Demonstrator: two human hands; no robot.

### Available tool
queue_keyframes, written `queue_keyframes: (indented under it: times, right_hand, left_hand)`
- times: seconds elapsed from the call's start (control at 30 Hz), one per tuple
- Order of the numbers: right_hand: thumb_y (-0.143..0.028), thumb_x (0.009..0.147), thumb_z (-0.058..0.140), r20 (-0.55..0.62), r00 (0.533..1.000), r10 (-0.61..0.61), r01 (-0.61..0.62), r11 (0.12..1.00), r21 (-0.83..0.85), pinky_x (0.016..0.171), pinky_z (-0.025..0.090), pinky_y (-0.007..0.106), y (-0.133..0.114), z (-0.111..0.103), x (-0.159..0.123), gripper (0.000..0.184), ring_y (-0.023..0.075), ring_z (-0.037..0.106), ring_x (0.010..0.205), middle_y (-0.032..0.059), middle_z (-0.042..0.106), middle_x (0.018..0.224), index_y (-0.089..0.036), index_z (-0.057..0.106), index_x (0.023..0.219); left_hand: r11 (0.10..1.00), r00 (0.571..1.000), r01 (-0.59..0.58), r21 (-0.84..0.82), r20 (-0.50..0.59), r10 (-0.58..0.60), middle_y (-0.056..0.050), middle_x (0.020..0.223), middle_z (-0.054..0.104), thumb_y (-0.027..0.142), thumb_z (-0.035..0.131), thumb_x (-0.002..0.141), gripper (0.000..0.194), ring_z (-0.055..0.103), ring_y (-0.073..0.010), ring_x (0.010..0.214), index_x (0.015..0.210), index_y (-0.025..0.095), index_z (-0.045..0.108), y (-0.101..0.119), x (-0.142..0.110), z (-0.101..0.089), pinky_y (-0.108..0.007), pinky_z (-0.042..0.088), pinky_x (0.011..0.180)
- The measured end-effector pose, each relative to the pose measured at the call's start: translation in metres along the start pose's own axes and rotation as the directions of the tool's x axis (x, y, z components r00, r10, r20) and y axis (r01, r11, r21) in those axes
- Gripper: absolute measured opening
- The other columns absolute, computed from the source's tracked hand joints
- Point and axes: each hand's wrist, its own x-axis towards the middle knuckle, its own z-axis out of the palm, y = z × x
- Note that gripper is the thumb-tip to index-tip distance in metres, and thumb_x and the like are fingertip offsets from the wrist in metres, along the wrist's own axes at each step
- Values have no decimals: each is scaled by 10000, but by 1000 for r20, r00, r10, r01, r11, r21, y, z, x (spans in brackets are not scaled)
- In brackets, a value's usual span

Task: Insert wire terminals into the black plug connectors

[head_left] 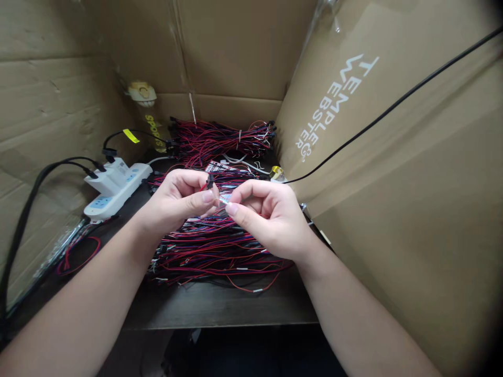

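Where a thin pale strand (pixel 223 200) bridges the gap: it runs from the left hand (pixel 183 201) to the right hand (pixel 267 212), above the wire pile (pixel 212 250).
Left hand: pinching with thumb and forefinger; a black connector (pixel 210 181) with a short red lead juts up from the grip.
Right hand: thumb and forefinger pressed together on the strand's other end, remaining fingers curled in.
Wire pile: red, black and blue-purple wires, some with white tips or tags, spread across the dark table (pixel 223 311) beneath both hands.
Rear bundle (pixel 220 141): similar wires heaped behind the pile, with a pale tie around them.
Power strip (pixel 100 210): white, to the left, bearing a white adapter (pixel 108 178) with black cables plugged in.
Capped container (pixel 143 93): cream-and-yellow top, yellow lettering below, in the back left corner.
Cardboard panel (pixel 393 173): on the right, printed "TEMPLE & WEBSTER", a black cable (pixel 369 125) slanting across it.
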Motion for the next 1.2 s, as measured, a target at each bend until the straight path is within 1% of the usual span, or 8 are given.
queue_keyframes:
  times: [0.23, 0.5, 0.6, 0.67, 0.77, 0.87, 1.0, 1.2]
  right_hand:
    - [-293, 805, 869, 2, 1000, -5, 5, 1000, -9, 423, 195, 218, 1, 2, 1, 257, 51, 294, 453, -91, 413, 524, -178, 640, 829]
    - [-305, 794, 869, -13, 1000, -17, 17, 999, -34, 418, 212, 219, 5, -2, 3, 275, 54, 318, 445, -92, 434, 521, -177, 628, 834]
    - [-280, 830, 819, -22, 996, -85, 82, 991, -105, 422, 226, 226, 7, -3, 3, 226, 57, 320, 451, -95, 415, 532, -181, 617, 849]
    - [-259, 875, 752, -30, 986, -162, 152, 965, -213, 433, 234, 237, 9, -5, 4, 155, 61, 316, 455, -99, 387, 537, -185, 617, 869]
    - [-233, 922, 668, -11, 953, -301, 272, 875, -401, 466, 272, 250, 13, -9, 4, 63, 70, 338, 472, -97, 373, 543, -188, 629, 901]
    - [-205, 931, 646, 37, 922, -386, 351, 793, -497, 505, 329, 250, 15, -13, 5, 33, 70, 389, 501, -87, 416, 571, -176, 642, 915]
    - [-191, 950, 623, 69, 911, -407, 379, 759, -530, 523, 357, 244, 14, -15, 4, 38, 66, 412, 517, -76, 469, 605, -166, 636, 925]
    - [-184, 944, 621, 45, 915, -401, 363, 768, -528, 521, 373, 240, 9, -13, 1, 28, 68, 433, 527, -63, 498, 636, -173, 619, 918]
  left_hand:
    - [997, 998, 60, -51, -15, -61, 64, 430, 331, 458, 821, 831, 353, 264, -55, 388, 673, 178, 674, 2, 0, 7, -230, 324, 439]
    - [989, 991, 112, -93, 90, -103, 60, 484, 298, 392, 750, 906, 318, 247, -68, 451, 714, 176, 618, 6, -2, 10, -245, 236, 468]
    - [990, 989, 116, -82, 100, -108, 61, 498, 273, 372, 713, 934, 322, 248, -78, 475, 715, 174, 585, 8, -2, 12, -251, 236, 482]
    - [991, 989, 117, -65, 96, -111, 59, 509, 254, 353, 684, 952, 330, 246, -84, 492, 703, 174, 560, 8, -1, 14, -252, 240, 489]
    - [992, 991, 126, -21, 58, -124, 56, 529, 251, 318, 643, 970, 356, 225, -82, 503, 673, 171, 512, 5, 1, 15, -249, 213, 488]
    - [986, 985, 167, 24, 41, -168, 56, 535, 263, 291, 592, 996, 380, 207, -79, 497, 654, 173, 476, 2, 2, 14, -247, 195, 479]
    - [982, 982, 179, 61, 51, -182, 55, 537, 270, 296, 583, 996, 377, 222, -84, 498, 652, 178, 484, 0, 1, 12, -246, 210, 476]
    - [986, 987, 149, 77, 41, -152, 53, 540, 297, 305, 593, 980, 386, 235, -83, 496, 639, 182, 461, 2, 4, 16, -250, 222, 482]
